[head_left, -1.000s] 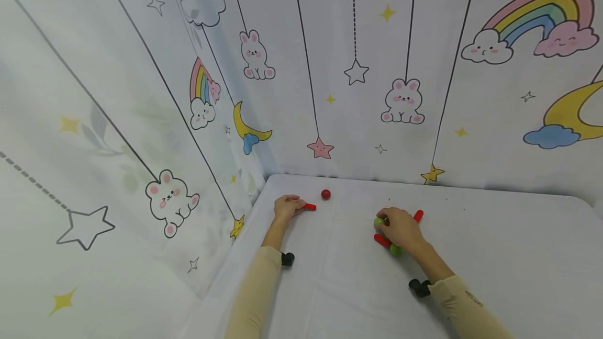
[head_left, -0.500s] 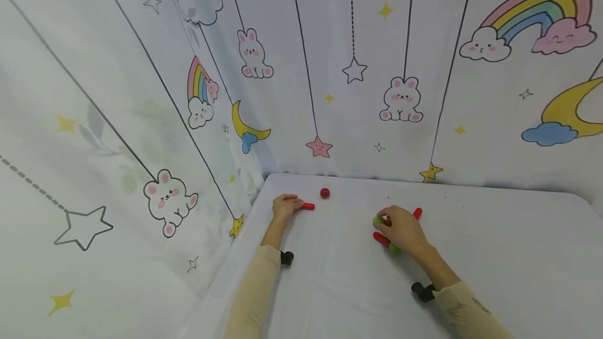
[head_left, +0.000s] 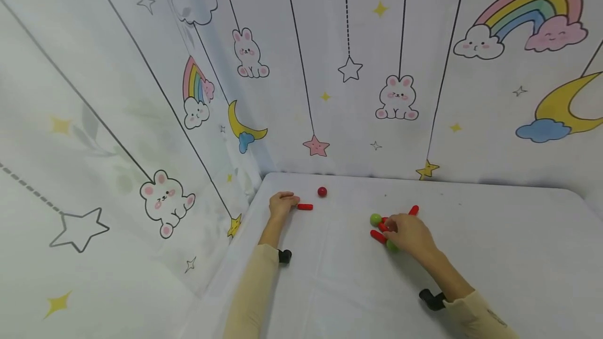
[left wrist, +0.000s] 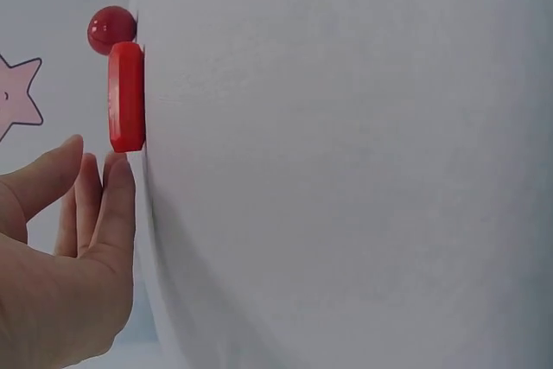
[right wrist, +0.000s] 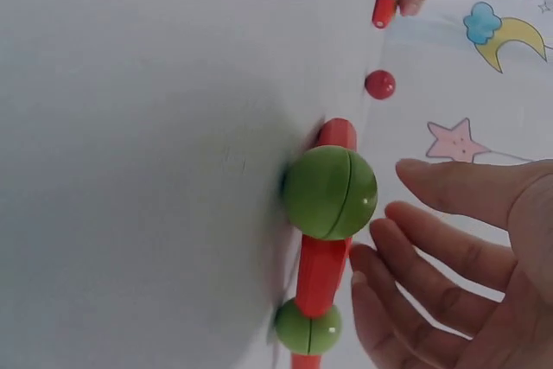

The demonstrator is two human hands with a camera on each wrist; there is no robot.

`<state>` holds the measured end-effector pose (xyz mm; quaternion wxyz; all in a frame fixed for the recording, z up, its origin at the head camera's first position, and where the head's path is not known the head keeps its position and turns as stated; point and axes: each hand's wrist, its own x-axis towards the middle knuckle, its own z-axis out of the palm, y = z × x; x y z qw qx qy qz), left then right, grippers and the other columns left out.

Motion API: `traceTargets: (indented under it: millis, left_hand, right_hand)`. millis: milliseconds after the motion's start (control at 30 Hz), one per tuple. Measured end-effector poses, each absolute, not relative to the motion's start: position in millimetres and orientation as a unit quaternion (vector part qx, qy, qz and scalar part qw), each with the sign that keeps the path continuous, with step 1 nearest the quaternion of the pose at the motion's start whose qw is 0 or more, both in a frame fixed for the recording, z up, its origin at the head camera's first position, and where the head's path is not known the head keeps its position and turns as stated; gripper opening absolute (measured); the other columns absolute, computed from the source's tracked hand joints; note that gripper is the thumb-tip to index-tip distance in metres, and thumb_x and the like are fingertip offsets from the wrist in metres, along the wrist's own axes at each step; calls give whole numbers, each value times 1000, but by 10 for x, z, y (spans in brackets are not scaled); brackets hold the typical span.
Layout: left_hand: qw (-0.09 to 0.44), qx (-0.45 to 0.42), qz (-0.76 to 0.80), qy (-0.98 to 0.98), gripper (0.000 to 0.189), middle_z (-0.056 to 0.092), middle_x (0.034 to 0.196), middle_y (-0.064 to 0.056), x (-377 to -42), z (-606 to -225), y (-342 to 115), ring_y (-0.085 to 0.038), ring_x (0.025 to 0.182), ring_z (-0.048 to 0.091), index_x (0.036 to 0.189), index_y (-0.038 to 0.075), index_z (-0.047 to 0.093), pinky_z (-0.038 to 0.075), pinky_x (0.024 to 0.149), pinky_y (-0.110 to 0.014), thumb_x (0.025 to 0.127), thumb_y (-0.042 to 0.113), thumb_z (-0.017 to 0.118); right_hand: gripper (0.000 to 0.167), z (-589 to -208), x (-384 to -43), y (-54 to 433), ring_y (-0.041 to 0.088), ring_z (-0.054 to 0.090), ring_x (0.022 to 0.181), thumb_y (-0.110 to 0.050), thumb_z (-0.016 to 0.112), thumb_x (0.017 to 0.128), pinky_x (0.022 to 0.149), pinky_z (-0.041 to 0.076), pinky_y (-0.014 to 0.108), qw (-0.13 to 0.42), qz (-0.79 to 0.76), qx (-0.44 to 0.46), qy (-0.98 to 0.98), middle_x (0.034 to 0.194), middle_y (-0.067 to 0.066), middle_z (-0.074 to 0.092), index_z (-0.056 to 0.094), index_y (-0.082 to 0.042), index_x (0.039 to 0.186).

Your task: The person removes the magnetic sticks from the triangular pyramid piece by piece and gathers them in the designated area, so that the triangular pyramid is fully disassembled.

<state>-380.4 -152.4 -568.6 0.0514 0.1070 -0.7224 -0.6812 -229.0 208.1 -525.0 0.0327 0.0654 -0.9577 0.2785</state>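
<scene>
At the far left, my left hand (head_left: 282, 204) has its fingertips right at the end of a short red stick (left wrist: 127, 98); the thumb stands apart from the fingers and nothing is held. Just beyond that stick lies a red ball (head_left: 322, 191). My right hand (head_left: 411, 235) hovers beside a cluster of red sticks and green balls, fingers loosely bent and thumb spread. In the right wrist view, a near green ball (right wrist: 331, 193) and a farther green ball (right wrist: 308, 326) have a red stick (right wrist: 325, 274) between them. The hand partly covers another red stick (head_left: 413, 210) in the head view.
A white cloth-covered table (head_left: 348, 276) holds everything. Behind it and to the left hang white curtains (head_left: 358, 135) printed with bunnies, stars and rainbows. A black wrist camera (head_left: 432, 300) sits on the right forearm, another black camera (head_left: 285, 256) on the left.
My right hand has let go of the far green ball and drawn back to the right, uncovering red pieces. My left hand has released the red stick, which now shows fully.
</scene>
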Motion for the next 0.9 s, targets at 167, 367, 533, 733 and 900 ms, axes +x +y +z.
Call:
traceTargets:
  millis: [167,367,533,733,900]
  left_hand:
    - [62,101,-690,-714,33,76,109,-23,-3795,-5595,-1522,-23,96,75,122,-9,67,60,86,-30,91,-5,76]
    - [37,71,-740,-668,43,72,117,-27,-3774,-5490,-1482,-31,107,74,130,-11,60,58,95,-36,91,-4,77]
    - [19,37,-744,-667,40,73,113,-23,-3714,-5417,-1378,-24,98,75,126,-10,62,60,90,-35,91,-2,78]
    - [-8,6,-730,-684,40,74,112,-20,-3621,-5353,-1196,-22,93,76,125,-8,64,61,89,-37,90,0,80]
    - [-22,-17,-723,-690,39,74,112,-19,-3541,-5322,-1031,-20,92,75,126,-9,63,61,84,-32,91,-1,78]
  right_hand:
    - [27,-5217,-2204,2127,21,61,80,-16,86,84,67,56,40,21,262,60,-963,89,4,71,77,-2,105]
    - [30,-5168,-2124,2166,20,58,74,-19,87,83,59,52,35,8,263,48,-964,87,4,70,76,-1,105]
    - [26,-5205,-2104,2196,18,56,69,-22,87,85,55,48,32,-1,274,38,-961,82,1,65,77,-4,101]
    - [25,-5264,-2077,2203,19,53,68,-22,86,85,55,46,32,-6,281,30,-959,78,1,60,77,-5,101]
    - [23,-5299,-2056,2196,18,53,67,-21,86,85,55,45,32,-9,284,27,-958,76,0,59,77,-7,101]
